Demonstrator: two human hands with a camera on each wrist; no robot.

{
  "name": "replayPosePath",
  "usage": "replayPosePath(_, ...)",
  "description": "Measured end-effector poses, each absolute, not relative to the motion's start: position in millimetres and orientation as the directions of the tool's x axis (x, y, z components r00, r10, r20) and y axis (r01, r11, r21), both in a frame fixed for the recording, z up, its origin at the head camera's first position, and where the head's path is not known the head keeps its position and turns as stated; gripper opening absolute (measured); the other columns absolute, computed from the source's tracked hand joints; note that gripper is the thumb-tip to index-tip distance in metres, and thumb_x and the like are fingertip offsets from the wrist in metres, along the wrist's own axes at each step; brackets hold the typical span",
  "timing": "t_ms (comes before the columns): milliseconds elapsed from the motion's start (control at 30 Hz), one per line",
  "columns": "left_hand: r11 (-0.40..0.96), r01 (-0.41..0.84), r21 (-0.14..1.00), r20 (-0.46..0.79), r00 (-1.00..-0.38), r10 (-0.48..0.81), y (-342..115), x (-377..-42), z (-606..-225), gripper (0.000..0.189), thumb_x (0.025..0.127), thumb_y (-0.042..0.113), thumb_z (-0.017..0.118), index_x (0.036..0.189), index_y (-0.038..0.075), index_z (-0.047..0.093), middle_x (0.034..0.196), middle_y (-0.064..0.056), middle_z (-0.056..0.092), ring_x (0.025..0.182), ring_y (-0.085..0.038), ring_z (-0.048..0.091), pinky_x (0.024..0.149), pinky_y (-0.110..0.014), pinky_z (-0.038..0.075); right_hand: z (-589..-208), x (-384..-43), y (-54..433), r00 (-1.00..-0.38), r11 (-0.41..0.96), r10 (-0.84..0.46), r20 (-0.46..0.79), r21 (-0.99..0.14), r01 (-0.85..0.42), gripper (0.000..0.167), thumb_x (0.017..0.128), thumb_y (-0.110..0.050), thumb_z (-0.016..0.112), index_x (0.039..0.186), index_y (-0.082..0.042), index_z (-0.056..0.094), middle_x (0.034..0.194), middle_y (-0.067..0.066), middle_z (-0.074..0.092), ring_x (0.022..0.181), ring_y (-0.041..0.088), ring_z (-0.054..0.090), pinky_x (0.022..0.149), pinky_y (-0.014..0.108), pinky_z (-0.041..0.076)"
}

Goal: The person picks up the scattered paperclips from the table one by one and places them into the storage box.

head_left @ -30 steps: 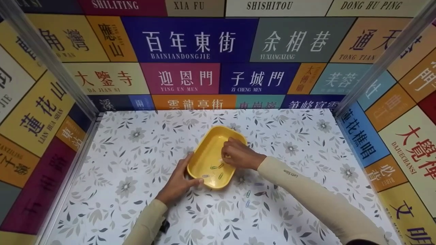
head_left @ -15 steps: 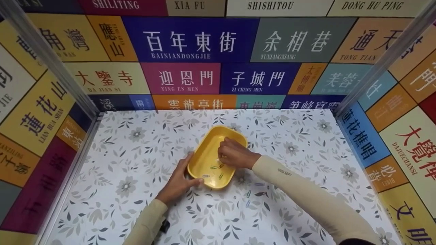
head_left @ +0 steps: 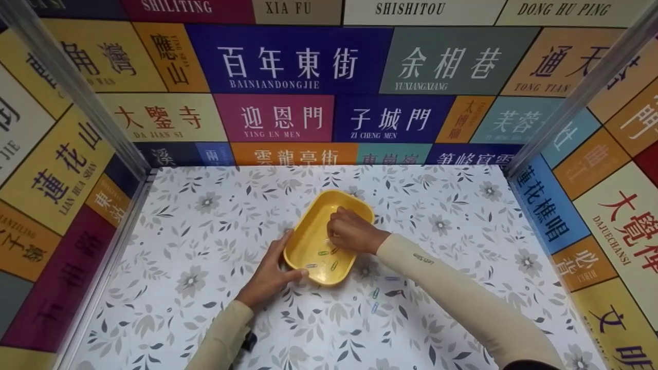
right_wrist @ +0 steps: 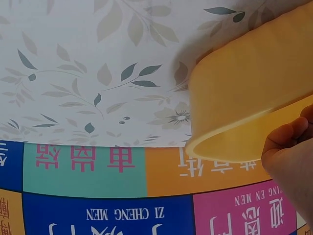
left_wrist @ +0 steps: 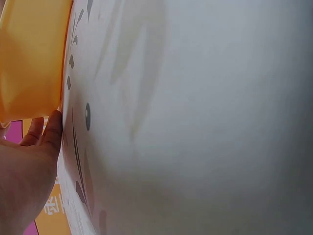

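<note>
A yellow rectangular tray rests slantwise on the table. My left hand grips its near left corner, thumb over the rim and fingers along the outer wall. In the left wrist view, the left fingertips touch the tray's outside. My right hand is over the tray's right side with curled fingers, pinching what looks like a small pale paper clip, mostly hidden by the fingers. On the tray floor lie several paper clips, among them a green paper clip and a pale purple paper clip.
On the table right of the tray lie a purple paper clip, a green paper clip and a blue paper clip. The tablecloth has a leaf and flower print. Colourful lettered panels wall the table on three sides.
My right hand has shifted slightly left inside the tray, fingers still curled. The left hand and the tray have stayed in place.
</note>
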State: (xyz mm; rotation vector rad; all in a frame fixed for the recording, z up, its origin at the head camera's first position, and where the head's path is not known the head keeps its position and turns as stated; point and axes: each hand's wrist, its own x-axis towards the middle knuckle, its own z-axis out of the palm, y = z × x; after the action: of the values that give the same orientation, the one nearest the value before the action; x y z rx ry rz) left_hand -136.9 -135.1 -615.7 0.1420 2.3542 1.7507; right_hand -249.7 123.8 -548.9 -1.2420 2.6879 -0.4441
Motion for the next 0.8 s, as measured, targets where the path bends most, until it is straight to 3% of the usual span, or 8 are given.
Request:
replayPosePath(167,0.312,-0.068,0.948,-0.131,-0.974,0.185,-134.2,-137.1,-614.7,0.113,0.084,0.033,0.096,0.175,0.038,0.029,0.167,-0.004,0.041,0.161,-0.025,0.036,0.135,-0.047,0.02,-551.9,-251.8,121.2,-0.675,0.652,-0.736,-0.056,-0.329,-0.683,0.007,0.096,-0.01,0.079,0.098,-0.007,0.085,0.093,0.004,0.071,0.093,0.026,0.055,0.091,0.042,0.046)
replayPosePath(367,0.316,-0.074,0.946,-0.136,-0.975,0.177,-134.5,-135.8,-614.3,0.115,0.084,0.032,0.096,0.176,0.034,0.028,0.166,-0.005,0.042,0.16,-0.027,0.036,0.135,-0.049,0.019,-557.9,-252.4,117.5,-0.7,0.691,-0.705,-0.11,-0.324,-0.646,0.009,0.1,-0.013,0.076,0.101,-0.009,0.085,0.096,0.001,0.07,0.097,0.023,0.055,0.095,0.04,0.046)
replayPosePath(800,0.333,-0.073,0.94,-0.138,-0.975,0.177,-133.7,-135.8,-613.9,0.114,0.085,0.033,0.095,0.176,0.036,0.028,0.165,-0.005,0.043,0.159,-0.027,0.038,0.135,-0.05,0.021,-562.7,-251.5,111.6,-0.692,0.669,-0.718,-0.069,-0.341,-0.66,0.01,0.098,-0.008,0.075,0.096,-0.008,0.085,0.092,0.003,0.07,0.092,0.024,0.055,0.091,0.041,0.048)
